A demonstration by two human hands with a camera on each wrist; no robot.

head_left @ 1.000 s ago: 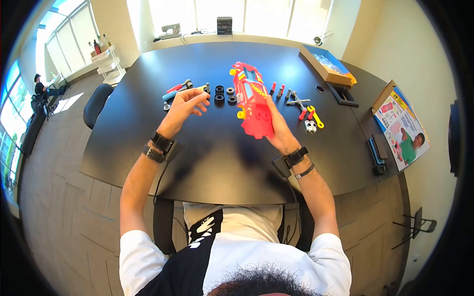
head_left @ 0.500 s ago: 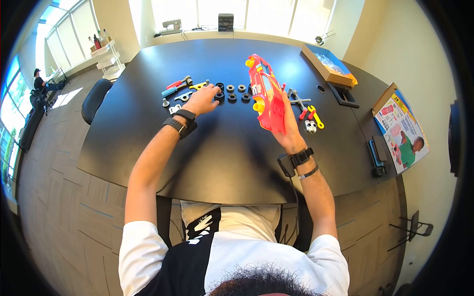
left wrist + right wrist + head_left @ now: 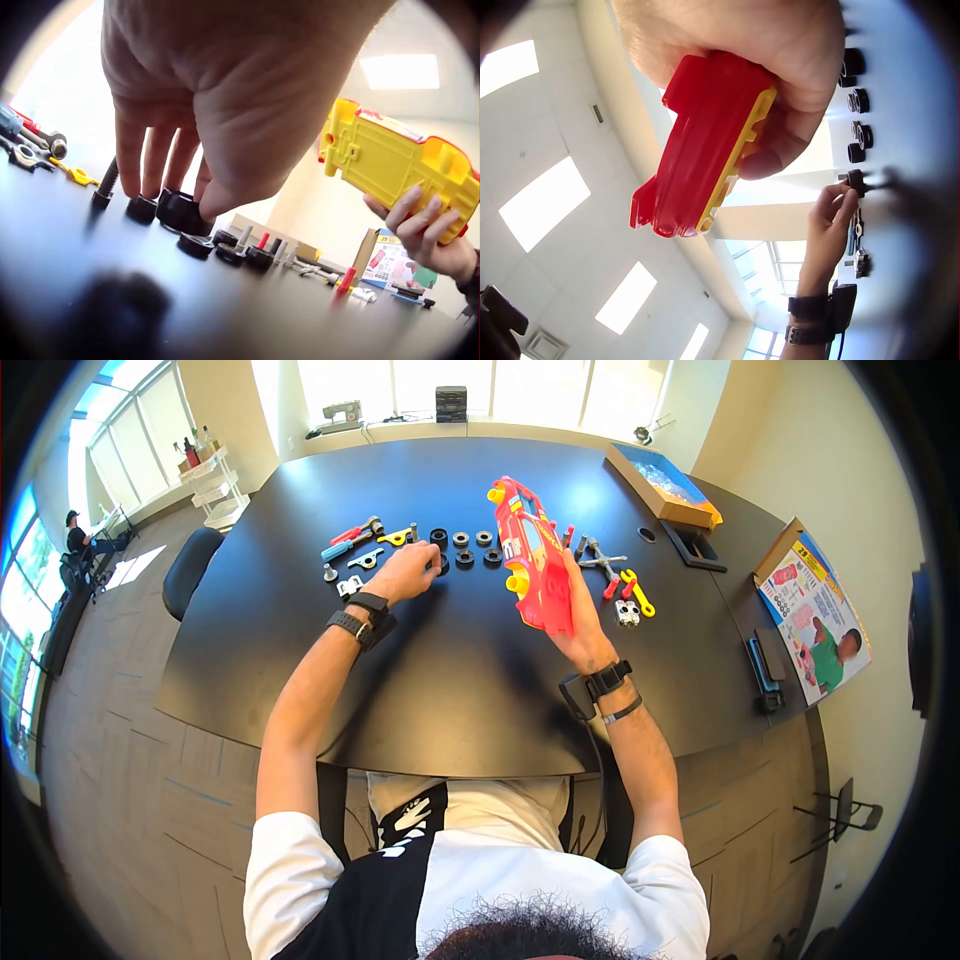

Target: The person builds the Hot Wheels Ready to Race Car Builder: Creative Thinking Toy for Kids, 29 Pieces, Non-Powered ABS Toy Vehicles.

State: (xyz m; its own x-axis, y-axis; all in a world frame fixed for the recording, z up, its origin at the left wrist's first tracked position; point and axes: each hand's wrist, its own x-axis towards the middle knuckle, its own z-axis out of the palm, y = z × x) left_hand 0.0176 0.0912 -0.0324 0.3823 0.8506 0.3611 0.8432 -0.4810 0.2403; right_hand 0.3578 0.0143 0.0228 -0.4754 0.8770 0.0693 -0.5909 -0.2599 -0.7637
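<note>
Left hand: your left hand (image 3: 405,572) pinches a black toy tyre (image 3: 180,213) between thumb and fingers, low over the black table (image 3: 450,690).
Right hand: your right hand (image 3: 583,622) grips one end of the red toy car body (image 3: 535,565), fingers across its yellow underside.
Car body: held tilted above the table, well apart from your left hand.
Loose wheels: more black wheels (image 3: 465,557) sit between your hands.
Left of you: a blue-handled tool (image 3: 341,547) and a yellow part (image 3: 395,539).
Right of you: a grey four-way lug wrench (image 3: 602,562), beside a yellow wrench (image 3: 640,596).
</note>
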